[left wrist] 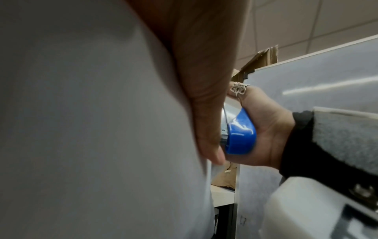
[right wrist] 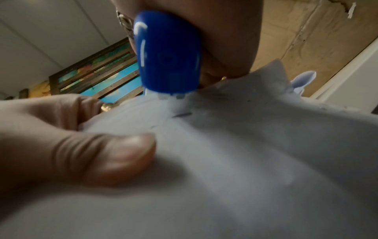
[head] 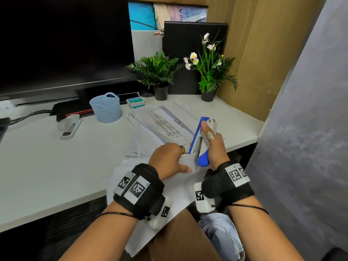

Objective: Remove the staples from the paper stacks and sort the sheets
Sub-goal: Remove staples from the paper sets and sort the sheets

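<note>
Head view, desk (head: 47, 166): the white top fills the left and centre; its near edge runs just under both wrists, its right end stops at a grey partition (head: 301, 129), so open room lies to the left.
Loose sheets (head: 160, 125): printed pages fanned on the desk just beyond the hands, likely the sorted pile; nearer the left hand's side than the partition.
Held paper stack (head: 150, 219): hangs off the desk's near edge down over the lap, its top corner raised between the two hands.
Blue stapler (head: 200, 140): long axis tilts away from the person toward the desk's far right; its rounded blue end points down at the raised corner.
Right hand (head: 214, 146): wrapped round the blue stapler, thumb along its top.
Left hand (head: 167, 159): pinches the stack's corner, thumb on top, just beside the stapler's lower end.
Staple (right wrist: 182, 115): right wrist view shows a short dark mark in the paper just below the stapler's end; whether metal is under it cannot be told.
Judgement: the prying move turns on that small offset; the right hand is nearer, and the thumb (right wrist: 114, 155) sits close to the tool's path.
Other stapler (head: 68, 127): white, well to the left on the desk, untouched.
</note>
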{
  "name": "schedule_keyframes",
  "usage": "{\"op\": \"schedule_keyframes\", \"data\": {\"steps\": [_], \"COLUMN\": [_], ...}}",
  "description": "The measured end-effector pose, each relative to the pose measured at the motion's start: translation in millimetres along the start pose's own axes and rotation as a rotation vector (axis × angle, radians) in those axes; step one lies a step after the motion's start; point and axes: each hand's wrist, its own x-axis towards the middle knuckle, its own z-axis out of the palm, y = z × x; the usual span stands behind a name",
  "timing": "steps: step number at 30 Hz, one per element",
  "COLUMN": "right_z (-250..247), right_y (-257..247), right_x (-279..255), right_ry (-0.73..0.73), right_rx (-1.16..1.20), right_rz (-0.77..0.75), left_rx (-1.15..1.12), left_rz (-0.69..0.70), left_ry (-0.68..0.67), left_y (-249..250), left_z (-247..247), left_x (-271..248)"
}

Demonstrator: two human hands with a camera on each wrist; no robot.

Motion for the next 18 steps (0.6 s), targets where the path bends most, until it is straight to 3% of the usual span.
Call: {"op": "schedule_keyframes", "data": {"steps": [9,14,18], "right_z": [11.3,13.6,-11.5], "right_y": [4.0,-0.4,-15.0], "right_x": [-8.5,8.2,31.1], "right_ry": [0.138,0.048,0.122], "right_rx": [0.044,-0.103,-0.043], "right_rz": [-0.037,0.057,0.137], "left_rx": [-0.041,-0.115,0.022], "left_rz": [0.033,-0.045,-0.054], "left_ry": [0.008,-0.025,-0.001], "left_y": [4.2,0.8,-4.7], "left_z": [3.0,2.5,-0.2], "left_x": [-4.8,-3.2,6.3]}}
